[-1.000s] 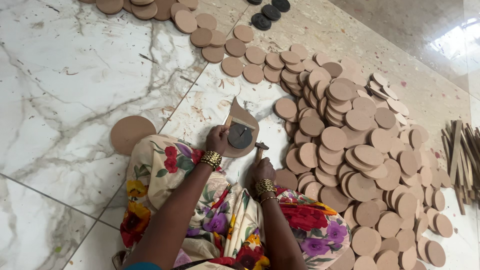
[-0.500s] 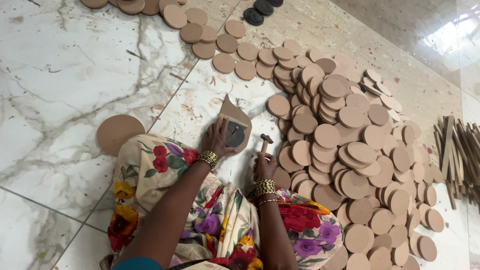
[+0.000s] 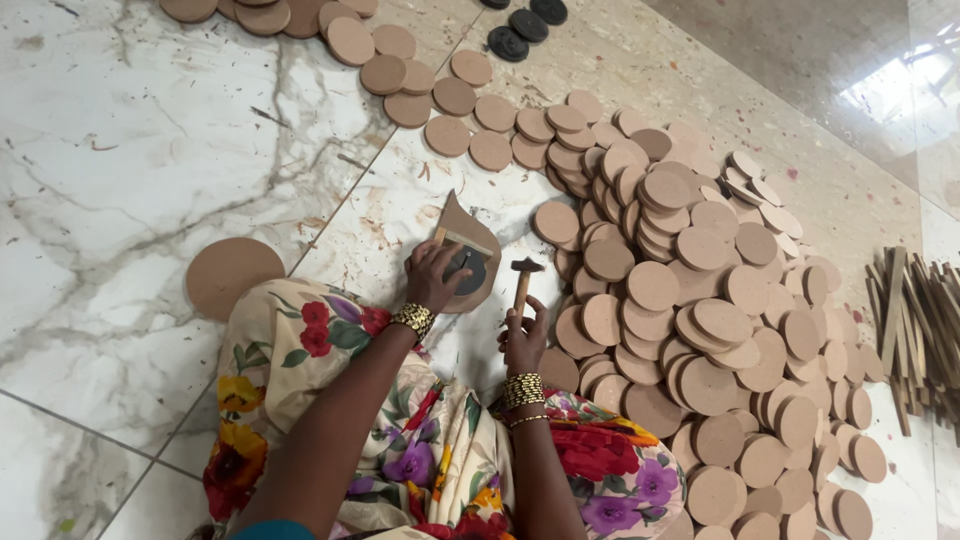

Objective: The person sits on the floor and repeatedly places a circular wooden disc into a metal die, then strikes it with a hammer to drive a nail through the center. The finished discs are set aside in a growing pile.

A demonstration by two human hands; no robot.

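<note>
hammer [image 3: 522, 280]: 1 | black discs [image 3: 527, 24]: 3 | large brown disc [image 3: 233, 276]: 1 | small brown discs [image 3: 690, 300]: too many to count

A shaped board [image 3: 468, 240] is laid on the floor [image 3: 120, 150] just beyond the knees, with a dark disc [image 3: 468, 270] on it. The left hand [image 3: 432, 278] is rested on the board, touching the disc. Just right of the board, a hammer [image 3: 522, 280] is held upright in the right hand [image 3: 524, 340]. A heap of discs [image 3: 700, 330] is spread to the right, from near to far. A row of discs [image 3: 440, 95] is run far and left from the heap. A large disc [image 3: 233, 276] is laid to the left, beside the knee. Sticks [image 3: 920, 320] are piled at the right edge. Dark discs [image 3: 522, 25] are placed at the far edge.
</note>
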